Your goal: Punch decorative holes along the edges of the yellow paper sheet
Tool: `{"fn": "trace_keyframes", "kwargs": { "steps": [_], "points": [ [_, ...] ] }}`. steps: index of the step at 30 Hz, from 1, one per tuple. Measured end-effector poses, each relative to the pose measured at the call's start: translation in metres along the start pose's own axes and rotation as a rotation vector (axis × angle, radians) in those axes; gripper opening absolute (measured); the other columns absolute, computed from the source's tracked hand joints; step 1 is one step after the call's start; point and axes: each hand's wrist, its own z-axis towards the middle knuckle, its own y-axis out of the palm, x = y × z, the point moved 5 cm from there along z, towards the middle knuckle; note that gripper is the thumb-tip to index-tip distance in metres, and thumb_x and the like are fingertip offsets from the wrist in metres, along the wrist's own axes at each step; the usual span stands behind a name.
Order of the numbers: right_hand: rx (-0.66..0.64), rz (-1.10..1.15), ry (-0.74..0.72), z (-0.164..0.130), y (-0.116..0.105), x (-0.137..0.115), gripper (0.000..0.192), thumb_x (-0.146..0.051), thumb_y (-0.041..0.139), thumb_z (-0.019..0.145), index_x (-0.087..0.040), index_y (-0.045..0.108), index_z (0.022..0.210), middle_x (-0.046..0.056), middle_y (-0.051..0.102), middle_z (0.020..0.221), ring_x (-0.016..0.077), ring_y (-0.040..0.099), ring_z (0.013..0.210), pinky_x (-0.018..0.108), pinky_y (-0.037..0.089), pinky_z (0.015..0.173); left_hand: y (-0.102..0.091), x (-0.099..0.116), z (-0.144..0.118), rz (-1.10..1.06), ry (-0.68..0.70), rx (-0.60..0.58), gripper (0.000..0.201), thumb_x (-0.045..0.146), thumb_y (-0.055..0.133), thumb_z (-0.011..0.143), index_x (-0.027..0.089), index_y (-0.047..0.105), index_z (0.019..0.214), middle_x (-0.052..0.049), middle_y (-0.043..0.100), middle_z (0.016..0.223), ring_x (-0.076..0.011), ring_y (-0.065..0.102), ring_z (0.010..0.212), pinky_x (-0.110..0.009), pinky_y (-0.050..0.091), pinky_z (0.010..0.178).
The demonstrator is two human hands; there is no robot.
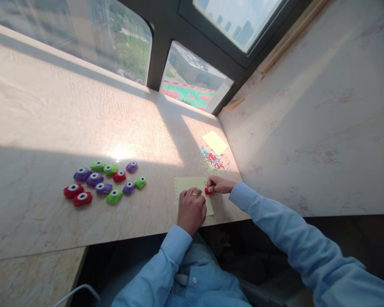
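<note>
A pale marble-patterned table (51, 128) runs under the windows into the right-hand corner. Toward its left near part lies a cluster of small paper punches (104, 183), red, purple and green, close together. By the near edge at the right lies a yellow sheet (188, 185). Beyond it, nearer the right edge, lie scattered coloured paper bits (214, 161) and a second yellow sheet (215, 142).

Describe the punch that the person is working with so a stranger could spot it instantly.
Start at the marble ledge under the window and find the yellow paper sheet at its near edge. The small red punch sits at the sheet's right edge, pinched by the right hand, apart from the loose cluster of punches.
</note>
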Motion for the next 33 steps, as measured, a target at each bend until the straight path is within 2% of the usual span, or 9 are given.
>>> {"fn": "trace_keyframes", "kwargs": {
  "steps": [15,27,33],
  "points": [
    [0.058,-0.032,0.006,-0.0029,0.003,-0.0008,0.022,-0.021,0.071,0.068,-0.019,0.05,0.072,-0.007,0.048,0.06,0.0099,0.045,0.06,0.022,0.035,0.057,-0.0002,0.0002,0.0,0.002,0.003,0.002,0.01,0.015,0.061,0.08,0.02,0.069,0.082,-0.008,0.07,0.106,-0.0258,0.057,0.11,-0.044,0.037,0.093],
    [0.045,-0.032,0.046,0.0028,0.0001,-0.0029,0.024,-0.023,0.076,0.067,-0.017,0.054,0.067,-0.008,0.048,0.052,0.0077,0.045,0.052,0.02,0.033,0.05,-0.0023,-0.0008,0.0008,0.01,-0.017,0.001,0.009,0.016,0.062,0.079,0.021,0.069,0.082,-0.005,0.071,0.103,-0.0235,0.059,0.108,-0.042,0.037,0.093],
    [0.08,-0.038,0.067,-0.0019,0.0016,-0.0052,0.022,-0.027,0.076,0.07,-0.018,0.056,0.074,-0.008,0.048,0.052,0.0071,0.044,0.049,0.02,0.032,0.048,-0.0027,-0.0013,0.0014,0.032,-0.029,-0.001,0.01,0.017,0.062,0.08,0.021,0.071,0.082,-0.005,0.072,0.104,-0.0229,0.06,0.109,-0.041,0.037,0.094]
  ]
}}
